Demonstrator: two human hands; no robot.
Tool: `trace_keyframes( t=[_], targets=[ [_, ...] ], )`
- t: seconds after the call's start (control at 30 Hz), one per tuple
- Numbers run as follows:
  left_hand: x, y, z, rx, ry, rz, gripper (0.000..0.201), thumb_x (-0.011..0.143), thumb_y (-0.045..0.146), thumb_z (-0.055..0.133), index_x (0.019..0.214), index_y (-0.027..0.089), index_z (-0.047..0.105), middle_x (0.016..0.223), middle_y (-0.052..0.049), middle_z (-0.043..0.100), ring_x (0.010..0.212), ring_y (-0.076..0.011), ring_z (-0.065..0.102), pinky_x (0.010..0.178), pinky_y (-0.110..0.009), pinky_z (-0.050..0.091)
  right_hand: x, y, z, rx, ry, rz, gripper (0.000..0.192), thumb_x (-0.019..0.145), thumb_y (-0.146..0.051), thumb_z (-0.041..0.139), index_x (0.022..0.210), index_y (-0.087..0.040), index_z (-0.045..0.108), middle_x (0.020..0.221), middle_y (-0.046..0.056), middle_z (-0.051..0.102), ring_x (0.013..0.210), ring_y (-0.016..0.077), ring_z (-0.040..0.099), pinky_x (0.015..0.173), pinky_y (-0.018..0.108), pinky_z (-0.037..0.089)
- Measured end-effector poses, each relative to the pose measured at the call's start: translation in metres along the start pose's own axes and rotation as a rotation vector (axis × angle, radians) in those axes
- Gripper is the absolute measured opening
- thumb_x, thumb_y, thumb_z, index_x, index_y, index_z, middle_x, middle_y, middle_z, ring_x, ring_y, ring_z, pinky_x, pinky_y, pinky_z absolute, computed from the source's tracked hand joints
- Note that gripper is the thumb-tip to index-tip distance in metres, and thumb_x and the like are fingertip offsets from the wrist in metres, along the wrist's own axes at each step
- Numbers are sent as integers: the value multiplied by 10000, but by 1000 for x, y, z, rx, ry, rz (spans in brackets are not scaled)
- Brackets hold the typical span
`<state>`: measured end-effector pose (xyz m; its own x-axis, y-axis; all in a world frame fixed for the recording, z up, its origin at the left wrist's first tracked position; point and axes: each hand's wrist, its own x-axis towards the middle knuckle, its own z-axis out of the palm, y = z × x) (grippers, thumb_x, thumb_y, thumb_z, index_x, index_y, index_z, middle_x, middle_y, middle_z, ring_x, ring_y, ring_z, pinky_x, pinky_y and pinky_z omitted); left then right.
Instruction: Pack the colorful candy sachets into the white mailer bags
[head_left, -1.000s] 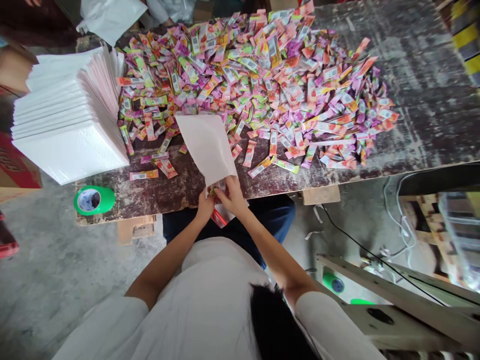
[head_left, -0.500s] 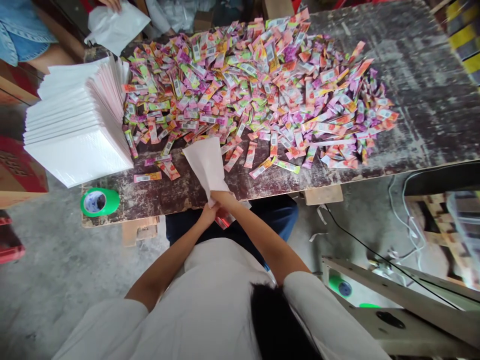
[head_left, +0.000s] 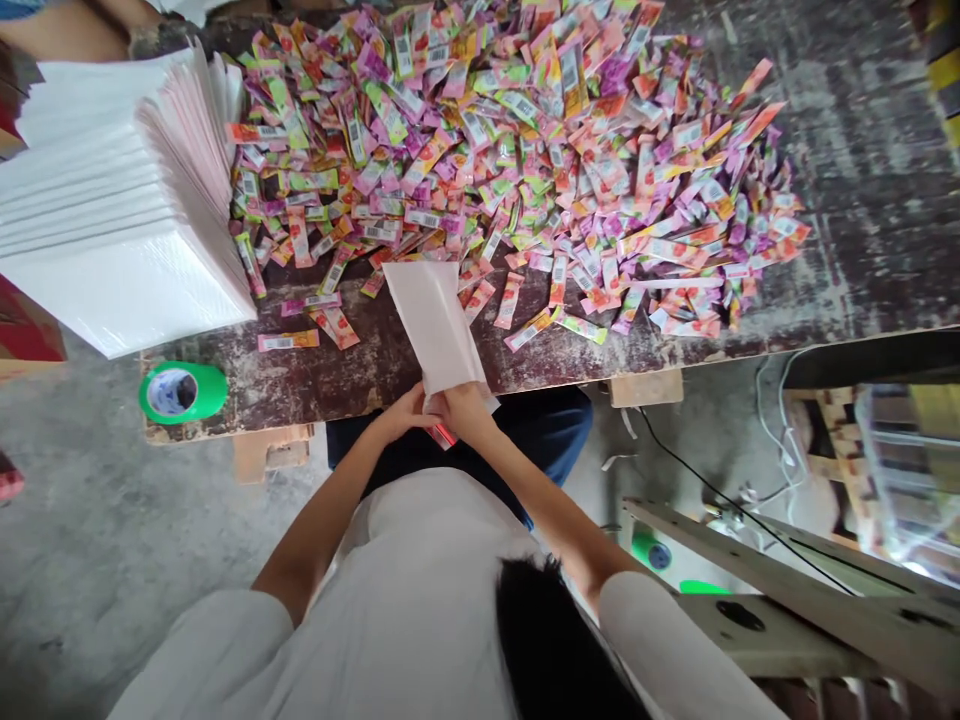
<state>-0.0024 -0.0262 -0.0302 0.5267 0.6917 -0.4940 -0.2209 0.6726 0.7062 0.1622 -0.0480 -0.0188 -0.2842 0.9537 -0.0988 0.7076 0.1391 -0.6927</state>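
My left hand (head_left: 401,412) and my right hand (head_left: 461,408) meet at the near edge of the worn wooden table (head_left: 862,200). Both grip the lower end of a white bag (head_left: 435,322) that lies on the table and points away from me. A bit of red packet (head_left: 444,435) shows under my right hand. A big heap of colourful sachets (head_left: 525,150) covers the table beyond the bag. Loose sachets (head_left: 288,342) lie left of the bag.
A tall stack of white bags (head_left: 120,220) sits at the table's left end. A green tape roll (head_left: 180,392) rests on the near left corner. A black cable (head_left: 720,490) and a pale machine frame (head_left: 787,600) are to my right on the floor.
The bag was raised and bent half a second ago; now it lies flatter on the table. My hands stayed together at its lower end. The view shifted slightly.
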Motion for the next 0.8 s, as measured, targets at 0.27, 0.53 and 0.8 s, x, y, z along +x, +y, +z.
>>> trace_keyframes(
  t=[0.27, 0.53, 0.8],
  targets=[
    [10, 22, 4, -2, 91, -242, 447, 671, 500, 828, 863, 116, 705, 788, -114, 735, 819, -241, 715, 699, -305, 548, -27, 0, 8, -42, 38, -21, 218, 927, -189, 557, 1086, -182, 706, 1054, 125, 671, 1000, 264, 599, 930, 419, 491],
    [10, 25, 2, -72, 464, -212, 203, 748, 263, 696, 883, 112, 700, 726, -91, 728, 811, -266, 723, 807, -409, 582, -83, 33, -43, -86, -192, -108, 162, 913, -119, 540, 898, -217, 668, 935, 89, 650, 900, 209, 598, 817, 331, 464],
    [-20, 88, -18, 973, 608, 394, 497, 835, 490, 638, 1226, 185, 673, 1272, -133, 679, 1292, -313, 557, 1104, -429, 405, -203, 131, -134, -606, -374, 819, 283, 895, -184, 604, 1172, -173, 660, 1108, 183, 682, 956, 278, 697, 782, 377, 528]
  ],
)
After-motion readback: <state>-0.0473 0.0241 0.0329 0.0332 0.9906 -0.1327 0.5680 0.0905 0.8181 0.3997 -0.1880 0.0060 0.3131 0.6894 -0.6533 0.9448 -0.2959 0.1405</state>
